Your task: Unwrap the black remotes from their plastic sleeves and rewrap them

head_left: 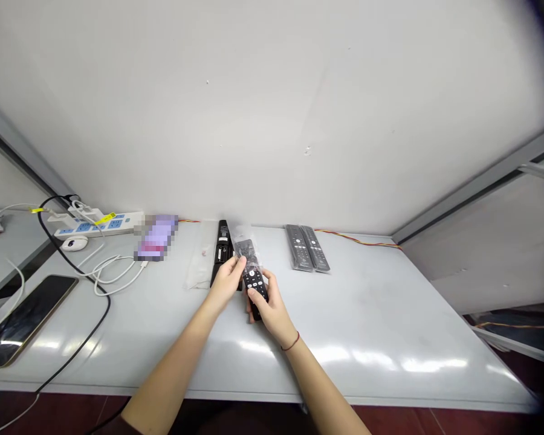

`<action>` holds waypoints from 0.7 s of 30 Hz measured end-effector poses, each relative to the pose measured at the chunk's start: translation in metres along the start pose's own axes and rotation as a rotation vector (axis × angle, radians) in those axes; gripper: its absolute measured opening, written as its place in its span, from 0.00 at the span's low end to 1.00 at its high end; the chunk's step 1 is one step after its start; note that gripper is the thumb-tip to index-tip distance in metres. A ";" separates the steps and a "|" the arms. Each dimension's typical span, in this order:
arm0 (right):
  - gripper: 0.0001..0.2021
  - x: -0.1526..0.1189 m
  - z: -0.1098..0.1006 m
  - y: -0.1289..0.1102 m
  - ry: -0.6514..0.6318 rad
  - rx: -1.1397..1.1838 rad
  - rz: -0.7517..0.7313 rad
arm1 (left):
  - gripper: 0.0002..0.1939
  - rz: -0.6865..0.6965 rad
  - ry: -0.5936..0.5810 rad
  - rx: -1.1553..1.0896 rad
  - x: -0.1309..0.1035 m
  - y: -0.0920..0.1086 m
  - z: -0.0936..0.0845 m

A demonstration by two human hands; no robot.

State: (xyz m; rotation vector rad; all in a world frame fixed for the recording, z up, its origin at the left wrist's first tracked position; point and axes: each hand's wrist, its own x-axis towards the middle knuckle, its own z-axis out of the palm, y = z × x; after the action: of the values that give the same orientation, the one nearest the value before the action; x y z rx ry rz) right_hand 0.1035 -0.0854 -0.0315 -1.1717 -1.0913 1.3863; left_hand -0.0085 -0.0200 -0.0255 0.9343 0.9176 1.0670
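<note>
A black remote control (255, 279) is held up over the table, tilted, its upper half inside a clear plastic bag (245, 237). My right hand (271, 307) is closed around the bare lower half, thumb on the buttons. At the bag's left edge, my left hand (229, 279) pinches the plastic against the remote. Just behind the left hand lies another black remote (222, 244), back side up with its battery compartment showing. Beside it is an empty clear bag (200, 257). Two bagged remotes (299, 248) (315, 248) lie side by side to the right.
On the left are a power strip (118, 223), a phone with a lit, blurred screen (156, 238), white cables (113, 275), a white earbud case (74, 243) and a dark phone (25, 320). A thin red-yellow wire (358, 240) runs along the wall at the table's back.
</note>
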 end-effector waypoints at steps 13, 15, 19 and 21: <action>0.22 0.006 0.007 -0.024 0.092 -0.034 0.120 | 0.19 0.018 0.095 -0.289 -0.009 0.012 0.010; 0.22 0.007 0.014 -0.026 -0.004 -0.024 0.135 | 0.19 -0.021 0.188 -0.437 -0.007 0.022 0.007; 0.29 0.011 0.013 -0.024 -0.421 0.087 0.103 | 0.10 -0.124 0.360 -0.619 0.002 0.039 -0.012; 0.37 0.012 0.007 -0.022 -0.585 0.125 0.098 | 0.11 -0.171 0.358 -0.712 0.005 0.044 -0.021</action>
State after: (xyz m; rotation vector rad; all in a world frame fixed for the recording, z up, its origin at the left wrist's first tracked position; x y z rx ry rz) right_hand 0.0991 -0.0708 -0.0102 -0.7481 -1.3317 1.9124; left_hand -0.0401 -0.0019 0.0081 0.0754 0.7938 1.3058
